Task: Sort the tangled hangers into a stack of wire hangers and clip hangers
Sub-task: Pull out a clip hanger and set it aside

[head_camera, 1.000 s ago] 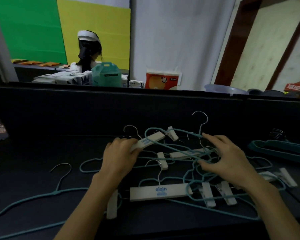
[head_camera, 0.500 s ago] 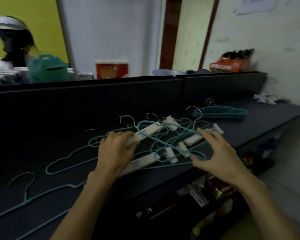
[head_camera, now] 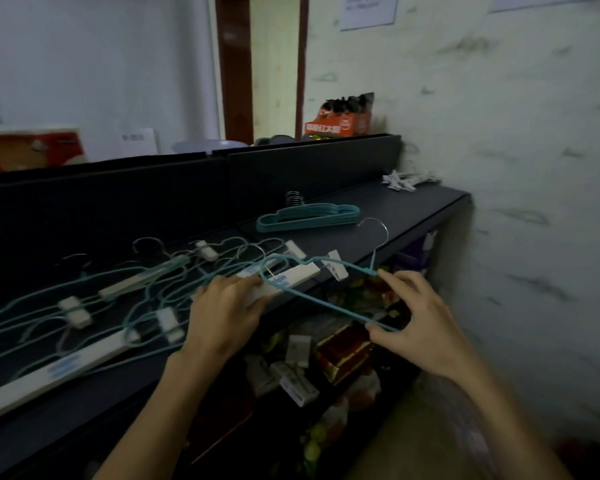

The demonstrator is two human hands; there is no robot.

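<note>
2 hangers are held at once, lifted just off the right edge of the tangled pile (head_camera: 125, 299) on the dark shelf (head_camera: 413, 206). A white clip hanger (head_camera: 288, 280) is gripped by the left hand (head_camera: 222, 313), its fingers curled over the bar. A blue wire hanger (head_camera: 312, 297) is pinched by the right hand (head_camera: 416, 317): the lower wire is caught between thumb and fingertips (head_camera: 373, 329), while the forefinger touches the neck below the metal hook. The wire's near loop is wrapped around the clip hanger's bar, just beyond the left fingertips, so the 2 are not yet separated.

A snag is judged the main risk: if the wire is drawn away to the right before the loop is slid off the bar's end, the dangling clip (head_camera: 335, 270) may be caught, or the pile dragged toward the shelf edge and over it. The thin pinch could also slip.

A stack of wire hangers (head_camera: 309, 218) lies well beyond both hands. Blue lettering is printed on the bar beside the left fingertips, but it is too blurred to be read. Red packaging (head_camera: 340, 124) further back bears white characters, also illegible.
</note>
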